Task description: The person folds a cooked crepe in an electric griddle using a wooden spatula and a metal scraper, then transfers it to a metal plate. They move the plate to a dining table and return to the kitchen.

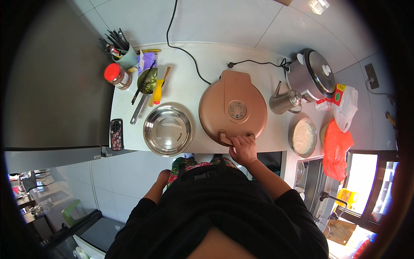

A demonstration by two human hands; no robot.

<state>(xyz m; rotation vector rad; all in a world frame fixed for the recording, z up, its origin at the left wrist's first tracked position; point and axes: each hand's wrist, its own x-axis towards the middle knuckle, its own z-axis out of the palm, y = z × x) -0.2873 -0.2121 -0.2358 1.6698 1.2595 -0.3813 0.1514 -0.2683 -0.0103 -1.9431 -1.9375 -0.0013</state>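
My right hand [244,150] has its fingers wrapped over the front handle of a round, copper-coloured electric griddle [252,99]. The griddle's lid is down, so its inside is hidden. My left hand [163,176] hangs low beside my body, below the counter edge; its fingers are mostly hidden. Left of the griddle sits a shiny steel bowl [167,131] with nothing visible in it. Behind that bowl stands a small pot [148,82] of chopped green food, with dark utensils across it. A yellow-handled scraper [158,91] lies against its right side.
At left are a red-lidded jar [118,77], a utensil cup [128,58] and a phone [116,134]. A steel oil pot [284,102], a rice cooker [306,77], a bowl of pale dough or batter [304,138] and a red plastic bag [336,149] stand at right. A cord [186,52] runs behind the griddle.
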